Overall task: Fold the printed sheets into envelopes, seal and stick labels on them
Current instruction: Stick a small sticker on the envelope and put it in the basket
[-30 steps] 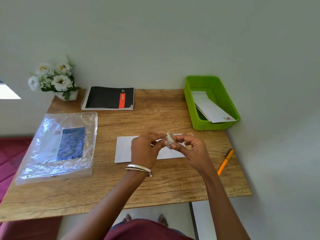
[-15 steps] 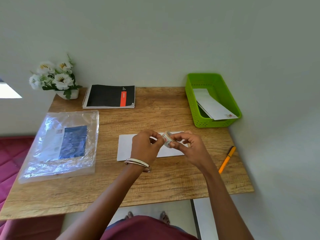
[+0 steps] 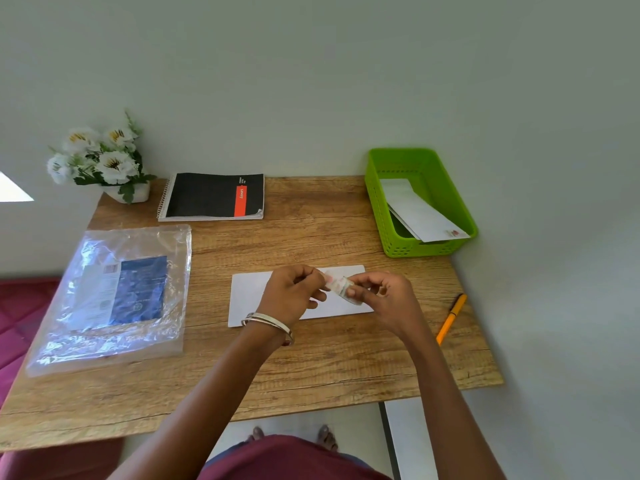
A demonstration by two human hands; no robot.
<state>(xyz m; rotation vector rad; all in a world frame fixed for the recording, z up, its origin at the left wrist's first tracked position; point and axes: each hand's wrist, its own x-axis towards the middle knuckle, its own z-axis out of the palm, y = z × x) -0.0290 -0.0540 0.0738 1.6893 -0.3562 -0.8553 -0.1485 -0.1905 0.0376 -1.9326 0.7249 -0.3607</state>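
Both hands, left hand (image 3: 292,293) and right hand (image 3: 384,296), pinch a small label roll (image 3: 341,286) (blurred) above the white envelope (image 3: 249,296).

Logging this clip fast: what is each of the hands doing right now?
Left hand: pinching the end of the small sticker roll.
Right hand: gripping the same roll, above the white envelope.

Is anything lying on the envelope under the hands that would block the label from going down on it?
Nothing visible does. Both the left hand and right hand hold the sticker roll above the envelope, whose visible face is bare; the hands hide its middle.
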